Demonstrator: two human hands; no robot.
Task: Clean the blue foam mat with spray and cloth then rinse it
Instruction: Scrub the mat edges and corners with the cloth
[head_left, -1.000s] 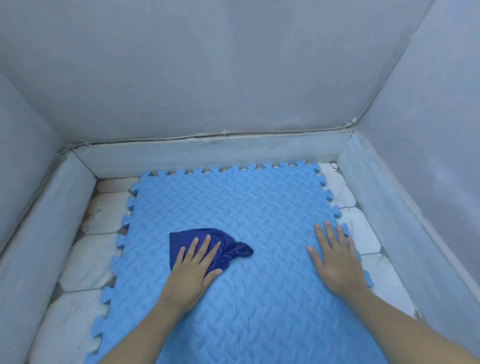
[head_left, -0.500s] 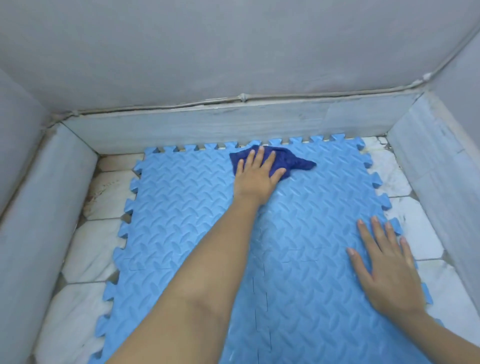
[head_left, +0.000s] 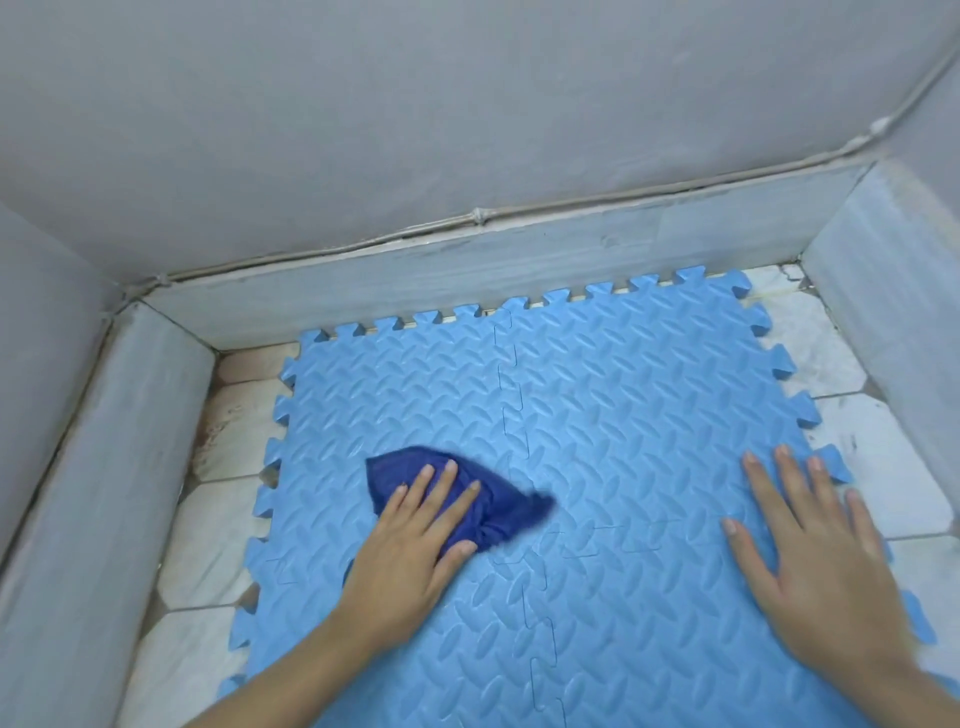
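The blue foam mat (head_left: 613, 415), made of interlocking tiles with toothed edges, lies flat on a pale tiled floor. A dark blue cloth (head_left: 493, 499) rests on the mat's left-middle part. My left hand (head_left: 415, 551) presses flat on the cloth, fingers spread over it, with the cloth bunched and sticking out to the right. My right hand (head_left: 815, 561) lies flat and spread on the mat near its right edge, holding nothing. No spray bottle is in view.
A low grey stone kerb (head_left: 467, 270) borders the floor at the back, with matching kerbs on the left (head_left: 98, 493) and right (head_left: 893, 301). Grey walls rise behind. Stained white floor tiles (head_left: 228, 415) show left and right of the mat.
My left hand has pulled the cloth back from the mat's far edge toward me and to the left. My right hand has stayed planted on the right side.
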